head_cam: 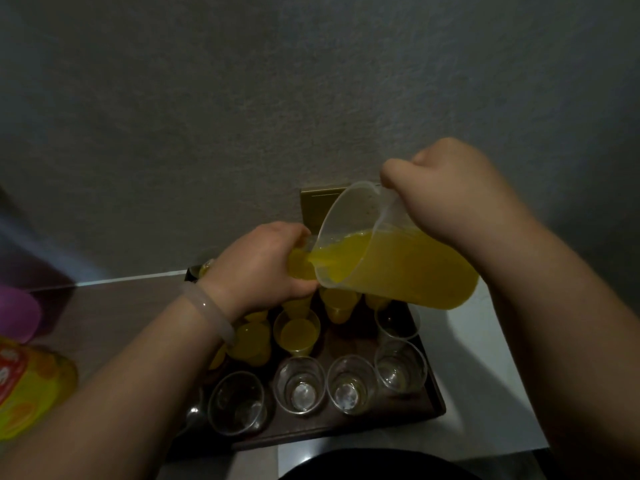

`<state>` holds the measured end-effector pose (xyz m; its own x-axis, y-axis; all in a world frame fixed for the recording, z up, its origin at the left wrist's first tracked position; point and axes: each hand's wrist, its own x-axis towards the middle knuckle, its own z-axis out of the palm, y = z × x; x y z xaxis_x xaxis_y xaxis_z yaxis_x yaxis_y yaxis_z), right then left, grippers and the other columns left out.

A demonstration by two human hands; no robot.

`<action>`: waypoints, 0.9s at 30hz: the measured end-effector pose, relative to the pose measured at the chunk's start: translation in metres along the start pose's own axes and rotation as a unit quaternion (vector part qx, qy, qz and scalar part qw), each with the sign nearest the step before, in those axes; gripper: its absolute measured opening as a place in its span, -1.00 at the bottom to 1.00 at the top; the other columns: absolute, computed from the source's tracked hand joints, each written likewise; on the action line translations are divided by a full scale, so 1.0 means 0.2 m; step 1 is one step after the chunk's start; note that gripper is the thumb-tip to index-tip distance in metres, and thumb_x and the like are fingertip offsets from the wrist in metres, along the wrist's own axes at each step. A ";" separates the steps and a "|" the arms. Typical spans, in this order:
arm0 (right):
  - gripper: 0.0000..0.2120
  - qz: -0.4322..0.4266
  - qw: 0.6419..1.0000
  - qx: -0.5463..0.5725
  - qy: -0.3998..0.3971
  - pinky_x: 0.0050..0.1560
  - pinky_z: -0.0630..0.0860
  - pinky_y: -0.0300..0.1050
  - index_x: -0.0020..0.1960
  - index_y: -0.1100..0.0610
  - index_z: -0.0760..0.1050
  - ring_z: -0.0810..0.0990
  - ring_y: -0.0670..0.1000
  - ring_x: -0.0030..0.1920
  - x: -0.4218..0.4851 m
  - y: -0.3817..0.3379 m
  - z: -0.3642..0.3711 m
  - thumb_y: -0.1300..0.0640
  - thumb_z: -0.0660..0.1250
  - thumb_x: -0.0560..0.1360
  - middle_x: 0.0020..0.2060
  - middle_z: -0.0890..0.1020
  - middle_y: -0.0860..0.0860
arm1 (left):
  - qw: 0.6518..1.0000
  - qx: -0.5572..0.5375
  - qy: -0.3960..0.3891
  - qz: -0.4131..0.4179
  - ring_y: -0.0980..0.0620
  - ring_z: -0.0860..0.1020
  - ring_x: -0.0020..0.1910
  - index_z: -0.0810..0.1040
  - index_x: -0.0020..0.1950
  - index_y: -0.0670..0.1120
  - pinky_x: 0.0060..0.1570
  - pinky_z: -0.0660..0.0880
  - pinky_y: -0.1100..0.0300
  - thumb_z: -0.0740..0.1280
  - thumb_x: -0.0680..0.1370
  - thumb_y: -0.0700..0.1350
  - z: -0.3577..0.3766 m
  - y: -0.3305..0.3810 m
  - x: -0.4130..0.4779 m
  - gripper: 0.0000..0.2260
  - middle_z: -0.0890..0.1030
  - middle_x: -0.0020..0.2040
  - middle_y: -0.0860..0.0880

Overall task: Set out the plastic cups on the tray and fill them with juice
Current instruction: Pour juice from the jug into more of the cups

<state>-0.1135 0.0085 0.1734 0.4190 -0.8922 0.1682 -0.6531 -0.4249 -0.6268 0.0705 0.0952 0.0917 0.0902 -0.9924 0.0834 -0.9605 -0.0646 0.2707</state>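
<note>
Right hand (453,199) is gripping the tilted jug (349,206), pouring juice (398,268) into a cup (298,264) the left hand (259,265) is clasping above the tray (434,393), filled cups (296,332) far, empty cups (299,384) near.

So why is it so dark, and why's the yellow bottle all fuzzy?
Head view: dim light leaves the wall grainy; the yellow bottle sits at the wide lens's edge, smeared; the juice jug and the empty cups mid-frame look sharper.
</note>
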 end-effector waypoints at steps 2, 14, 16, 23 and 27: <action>-0.63 0.007 0.999 0.033 0.012 -0.40 0.14 -0.07 -0.46 0.10 0.24 0.19 0.02 -0.48 0.00 0.02 -0.01 0.02 0.26 0.44 -0.56 0.21 0.00 | 1.000 -0.005 0.008 -0.002 0.11 0.47 0.15 0.43 0.33 -0.01 0.02 0.36 0.32 0.46 0.38 0.15 0.00 0.01 0.00 -0.42 0.52 0.19 0.05; -0.64 0.128 0.936 0.311 0.100 -0.41 0.23 -0.02 -0.55 0.08 0.43 0.31 -0.03 -0.51 -0.05 0.29 -0.02 0.06 0.27 0.41 -0.57 0.37 -0.02 | 0.999 -0.035 0.030 -0.022 0.17 0.47 0.06 0.35 0.43 -0.02 0.05 0.36 0.33 0.47 0.36 0.15 0.01 0.04 -0.02 -0.30 0.52 0.21 0.02; -0.69 0.145 0.920 0.344 0.120 -0.38 0.21 0.00 -0.56 0.09 0.45 0.31 0.02 -0.47 -0.07 0.33 -0.02 -0.01 0.25 0.30 -0.54 0.39 0.03 | 0.999 -0.030 0.021 -0.012 0.16 0.47 0.07 0.35 0.43 -0.03 0.03 0.31 0.36 0.47 0.37 0.13 0.01 0.06 -0.02 -0.32 0.51 0.20 0.03; -0.73 0.158 0.879 0.405 0.197 -0.40 0.21 -0.07 -0.58 0.07 0.46 0.31 0.02 -0.46 -0.09 0.43 -0.06 -0.01 0.25 0.24 -0.53 0.39 0.02 | 0.998 -0.026 -0.037 0.033 0.10 0.43 0.21 0.27 0.48 -0.02 0.16 0.36 0.32 0.43 0.34 0.17 0.03 0.17 -0.01 -0.24 0.42 0.24 0.04; -0.73 0.152 0.875 0.405 0.218 -0.38 0.23 -0.06 -0.58 0.06 0.46 0.32 0.02 -0.45 -0.09 0.47 -0.09 -0.01 0.25 0.25 -0.52 0.40 0.02 | 0.993 -0.012 -0.095 0.070 0.14 0.41 0.23 0.25 0.48 0.00 0.23 0.39 0.29 0.44 0.37 0.11 0.06 0.23 0.01 -0.27 0.37 0.29 0.08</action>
<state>-0.1935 -0.0173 0.1255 -0.0922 -0.9938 0.0626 0.0434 -0.0668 -0.9968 0.0233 0.0885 0.0935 -0.0981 -0.9934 -0.0597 -0.9533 0.0765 0.2920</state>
